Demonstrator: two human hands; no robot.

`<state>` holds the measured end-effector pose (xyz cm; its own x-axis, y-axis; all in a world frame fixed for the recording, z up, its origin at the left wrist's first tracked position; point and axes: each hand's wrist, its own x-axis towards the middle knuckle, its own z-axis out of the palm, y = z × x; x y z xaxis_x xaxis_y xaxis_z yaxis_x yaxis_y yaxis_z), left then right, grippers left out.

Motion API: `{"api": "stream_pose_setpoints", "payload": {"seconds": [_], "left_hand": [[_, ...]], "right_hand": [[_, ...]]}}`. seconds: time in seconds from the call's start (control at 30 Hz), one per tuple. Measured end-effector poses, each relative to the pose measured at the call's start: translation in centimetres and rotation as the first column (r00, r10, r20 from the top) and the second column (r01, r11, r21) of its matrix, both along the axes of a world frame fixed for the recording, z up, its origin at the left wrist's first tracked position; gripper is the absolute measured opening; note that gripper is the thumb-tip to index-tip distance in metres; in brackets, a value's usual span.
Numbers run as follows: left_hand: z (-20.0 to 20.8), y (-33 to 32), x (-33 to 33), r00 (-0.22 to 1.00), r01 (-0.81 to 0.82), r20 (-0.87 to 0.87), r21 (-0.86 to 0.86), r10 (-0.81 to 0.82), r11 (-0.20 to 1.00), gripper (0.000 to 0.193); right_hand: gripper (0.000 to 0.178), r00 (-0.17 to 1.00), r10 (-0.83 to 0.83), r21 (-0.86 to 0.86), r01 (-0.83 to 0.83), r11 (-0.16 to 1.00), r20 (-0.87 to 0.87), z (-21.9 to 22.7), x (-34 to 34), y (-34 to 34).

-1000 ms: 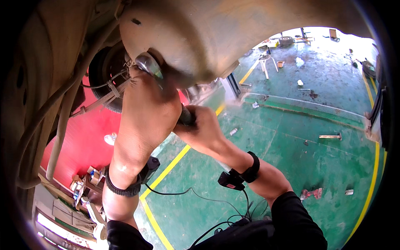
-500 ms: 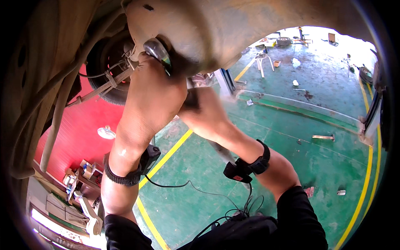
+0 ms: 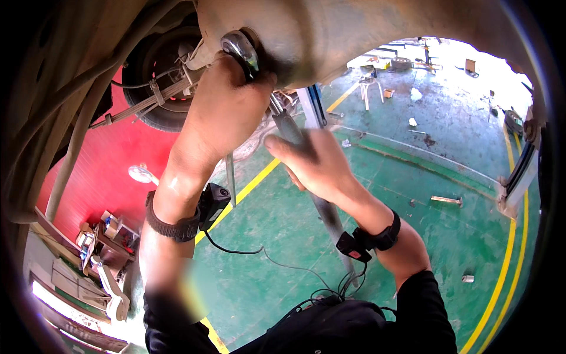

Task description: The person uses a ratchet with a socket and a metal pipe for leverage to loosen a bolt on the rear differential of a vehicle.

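My left hand (image 3: 227,112) is raised to the vehicle's underside, its fingers closed around the shiny round head of a ratchet wrench (image 3: 240,52). That head sits against a rounded, dusty metal housing (image 3: 354,26); whatever it fits onto is hidden. From the head, the bright shank and dark grey handle slope down to the right. My right hand (image 3: 315,159), slightly blurred, wraps loosely around this handle, thumb out to the left. A long grey bar (image 3: 330,221) continues below the hand in line with it; the join is hidden.
A wheel (image 3: 171,109) and leaf spring lie left beyond my left hand. A lift post (image 3: 312,106) stands behind the handle. A hammer (image 3: 446,201) and small can lie on the green floor, a white stool (image 3: 371,88) farther off. Cables (image 3: 342,289) hang near my body.
My right hand has moved away from the left, down along the wrench handle, uncovering the shank. In the picture, my left hand and the wrench head appear higher and slightly farther right.
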<state>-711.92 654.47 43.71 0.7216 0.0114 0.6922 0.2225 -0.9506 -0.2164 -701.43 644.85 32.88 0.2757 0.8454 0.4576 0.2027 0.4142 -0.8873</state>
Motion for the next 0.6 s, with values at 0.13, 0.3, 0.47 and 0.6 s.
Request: {"api": "stream_pose_setpoints", "payload": {"seconds": [0.13, 0.3, 0.47, 0.6], "left_hand": [[0.2, -1.1, 0.2, 0.987, -0.057, 0.112, -0.430, 0.116, 0.901, 0.029], [-0.4, -0.3, -0.6, 0.961, 0.042, 0.271, -0.347, 0.057, 0.937, 0.039], [-2.8, -0.1, -0.2, 0.768, 0.352, 0.637, -0.330, -0.068, 0.876, 0.032], [-3.3, -1.3, 0.6, 0.738, 0.379, 0.673, -0.359, -0.045, 0.853, 0.028]], "right_hand": [[0.047, 0.991, 0.026, 0.072, -0.017, 0.997, -0.128, -2.9, -0.2, -0.1], [0.045, 0.975, -0.050, 0.043, 0.060, 0.997, -0.218, -3.0, -0.9, 0.8], [0.044, 0.978, -0.033, 0.169, 0.069, 0.983, -0.206, -5.0, -1.1, 2.4], [0.044, 0.975, -0.035, 0.178, 0.076, 0.981, -0.220, -5.3, -1.3, 3.3]]}}
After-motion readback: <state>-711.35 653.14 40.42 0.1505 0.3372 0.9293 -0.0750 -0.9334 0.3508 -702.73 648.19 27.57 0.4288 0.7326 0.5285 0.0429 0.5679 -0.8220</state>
